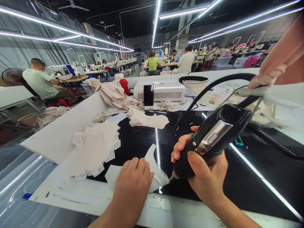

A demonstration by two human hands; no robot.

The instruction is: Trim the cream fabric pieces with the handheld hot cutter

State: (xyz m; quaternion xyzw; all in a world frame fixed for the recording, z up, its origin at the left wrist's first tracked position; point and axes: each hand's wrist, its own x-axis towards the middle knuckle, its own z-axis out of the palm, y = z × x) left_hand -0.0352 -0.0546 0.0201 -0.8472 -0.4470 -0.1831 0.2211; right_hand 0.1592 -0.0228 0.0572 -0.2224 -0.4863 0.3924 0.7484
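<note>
My right hand (209, 177) is wrapped round a black corded handheld tool (211, 133) with a silver side plate. Its narrow metal tip points down left, at the right corner of a white cut fabric piece (155, 161). On that piece my left hand (134, 179) rests with fingers curled and pressed together, holding it against the glossy black work surface (251, 171). A pale narrow strip shows beside the left thumb. Left of the hand lies a loose pile of similar white pieces (92, 148). Another neat stack of cut pieces (148, 120) is farther back.
A thick black cable (218, 79) arches from the tool. Behind stand a phone (148, 95), a white vented box (160, 91) and heaped beige fabric (116, 95). A blurred pinkish arm-like shape (282, 53) is at upper right. Several people sit at sewing machines beyond.
</note>
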